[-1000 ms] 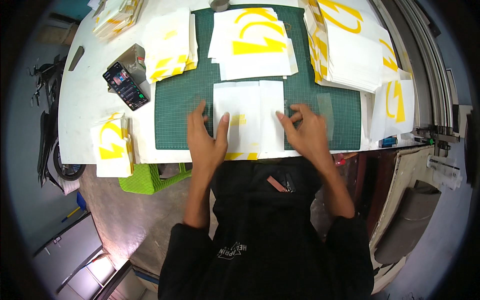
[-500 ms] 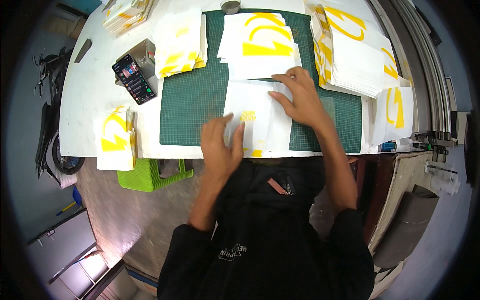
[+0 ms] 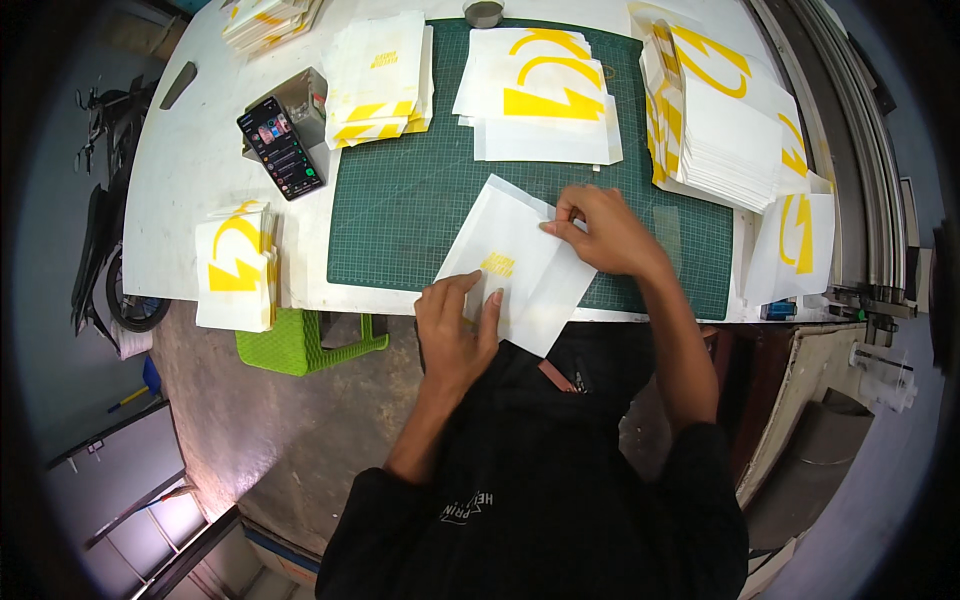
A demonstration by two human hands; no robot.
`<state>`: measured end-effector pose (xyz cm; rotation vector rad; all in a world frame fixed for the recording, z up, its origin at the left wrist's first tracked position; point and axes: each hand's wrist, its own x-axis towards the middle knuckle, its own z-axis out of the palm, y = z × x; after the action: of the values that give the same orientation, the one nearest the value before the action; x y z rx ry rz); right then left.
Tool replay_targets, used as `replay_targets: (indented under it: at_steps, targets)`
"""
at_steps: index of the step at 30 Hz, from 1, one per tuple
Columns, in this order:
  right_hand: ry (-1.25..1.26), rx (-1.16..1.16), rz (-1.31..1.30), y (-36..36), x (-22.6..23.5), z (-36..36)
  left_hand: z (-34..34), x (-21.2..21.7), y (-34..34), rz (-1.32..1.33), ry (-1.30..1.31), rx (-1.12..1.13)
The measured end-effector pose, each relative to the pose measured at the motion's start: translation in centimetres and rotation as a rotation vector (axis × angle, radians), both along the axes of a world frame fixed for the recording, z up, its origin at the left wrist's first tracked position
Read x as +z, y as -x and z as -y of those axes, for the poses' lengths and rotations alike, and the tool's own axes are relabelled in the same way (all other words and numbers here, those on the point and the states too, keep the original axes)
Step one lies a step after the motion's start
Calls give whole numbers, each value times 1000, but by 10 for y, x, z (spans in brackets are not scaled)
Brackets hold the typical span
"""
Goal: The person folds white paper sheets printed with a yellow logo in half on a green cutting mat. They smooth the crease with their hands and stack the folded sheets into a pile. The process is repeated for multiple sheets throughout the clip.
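- Lower left of the frame: the small paper stack pokes past the front edge of the table; a brush of your sleeve could tip it off.
- Left of centre: the phone leans on a box, so a bump there could make it slide flat.
- Centre, low: your left hand lies over the lower left of the folded paper, thumb and forefinger a little apart. You can't tell from here whether they pinch it; if they only press, the sheet could swivel.
- Centre: that paper sits aslant, partly on the green mat, its lowest corner past the table edge. Leaning in could crumple that corner against you.
- Right of centre: your right hand pinches the paper's upper right side between thumb and fingers. Pulling harder there than on the left could crease it crooked or tear it.
- Upper right: the tall stack leans in layers; a swinging right elbow could fan it out.
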<state>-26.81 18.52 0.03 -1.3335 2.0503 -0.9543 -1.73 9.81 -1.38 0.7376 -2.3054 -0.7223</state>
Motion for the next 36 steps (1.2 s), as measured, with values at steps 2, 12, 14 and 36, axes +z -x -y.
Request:
replay_targets:
  at_steps: [2,12,14,36]
  targets:
    - [130,-70,148,3,0,-9,5,2,3,-68,95,19]
    - [387,-525,497,-11,11,-45,20,12,25,-508,-704,18]
    - [444,-553,487,-16,9,-46,22,13,26,-461,-683,-4]
    - [171,-515,-4,-48,-27,-78,43,11,44,312,211,-408]
